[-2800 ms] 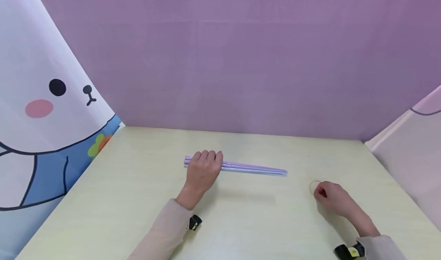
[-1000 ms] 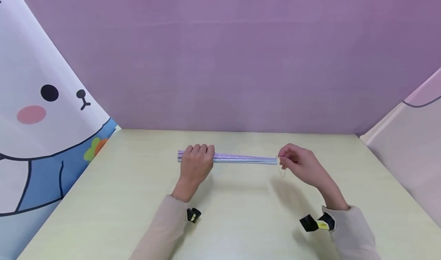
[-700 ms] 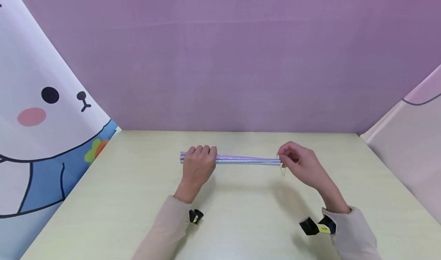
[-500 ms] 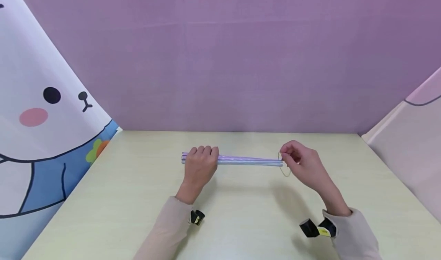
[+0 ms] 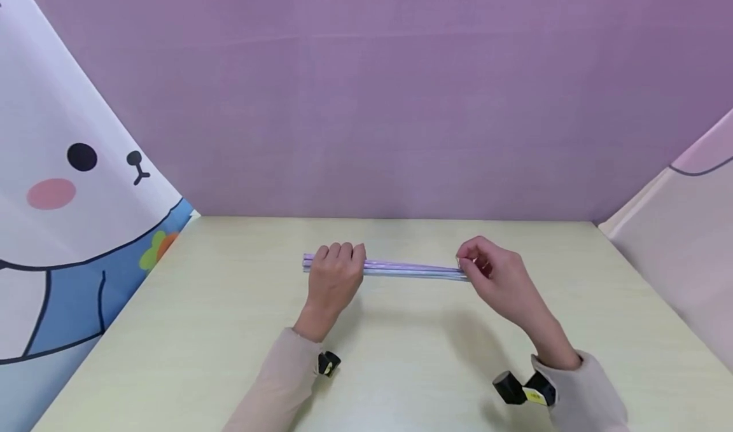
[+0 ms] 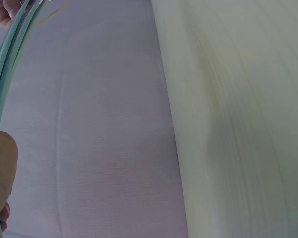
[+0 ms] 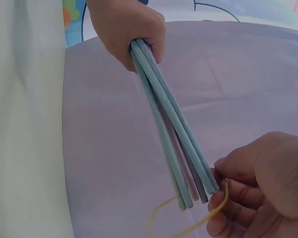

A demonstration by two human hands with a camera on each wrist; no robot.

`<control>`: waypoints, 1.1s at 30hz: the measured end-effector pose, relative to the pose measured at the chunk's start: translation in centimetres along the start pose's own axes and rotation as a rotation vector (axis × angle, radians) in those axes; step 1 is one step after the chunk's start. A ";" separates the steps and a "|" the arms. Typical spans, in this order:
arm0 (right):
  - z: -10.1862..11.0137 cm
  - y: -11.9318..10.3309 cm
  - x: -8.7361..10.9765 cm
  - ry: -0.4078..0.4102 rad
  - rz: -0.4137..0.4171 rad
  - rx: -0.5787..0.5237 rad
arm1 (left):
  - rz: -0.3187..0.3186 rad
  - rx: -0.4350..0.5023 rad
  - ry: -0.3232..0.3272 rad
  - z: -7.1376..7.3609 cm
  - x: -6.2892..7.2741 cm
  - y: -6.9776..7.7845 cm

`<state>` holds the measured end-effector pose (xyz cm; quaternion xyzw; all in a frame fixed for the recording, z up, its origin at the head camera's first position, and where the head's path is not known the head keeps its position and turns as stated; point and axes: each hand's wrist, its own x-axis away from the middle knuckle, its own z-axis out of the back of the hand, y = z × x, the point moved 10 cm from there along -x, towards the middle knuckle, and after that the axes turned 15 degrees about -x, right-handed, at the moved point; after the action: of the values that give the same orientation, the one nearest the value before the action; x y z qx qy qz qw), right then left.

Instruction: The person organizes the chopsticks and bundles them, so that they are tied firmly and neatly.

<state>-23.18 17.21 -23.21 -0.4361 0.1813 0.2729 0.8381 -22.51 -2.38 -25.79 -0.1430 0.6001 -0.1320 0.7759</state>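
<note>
My left hand (image 5: 335, 279) grips a bundle of several chopsticks (image 5: 412, 270), purple and pale blue, near their thick ends. The bundle is held nearly level above the table, thin ends pointing right. At those tips my right hand (image 5: 497, 279) pinches a thin yellow rubber band (image 7: 198, 224) with thumb and fingers. In the right wrist view the band hangs as a wide, loose loop around the tips, and the fingertips are right beside them. The left wrist view shows the chopsticks (image 6: 5, 74) rising from the left fist, with part of the band near their far ends.
A pale wooden table (image 5: 401, 368) lies under both hands. Behind it stands a purple backdrop (image 5: 401, 101), with a cartoon-printed sheet (image 5: 103, 228) on the left and a pale panel (image 5: 681, 247) on the right. Both wrists carry small black cameras (image 5: 508, 387).
My right hand has brought the rubber band up and left from low over the table to the chopstick tips. Lately it has shifted slightly left over them. The left hand keeps its grip.
</note>
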 end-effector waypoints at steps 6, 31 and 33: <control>0.1 -1.3 0.2 0.037 0.044 0.038 | -0.003 -0.006 0.024 0.0 -0.1 0.2; -6.8 1.4 0.9 -0.138 -0.150 -0.443 | 0.115 -0.009 -0.122 -0.1 -1.1 -1.9; -7.0 2.3 0.9 -0.141 -0.192 -0.500 | 0.121 -0.009 -0.117 -0.1 -1.2 -2.2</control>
<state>-24.35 12.78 -29.06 -0.6244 0.0074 0.2582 0.7372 -22.99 -4.00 -23.92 -0.1175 0.5618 -0.0733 0.8156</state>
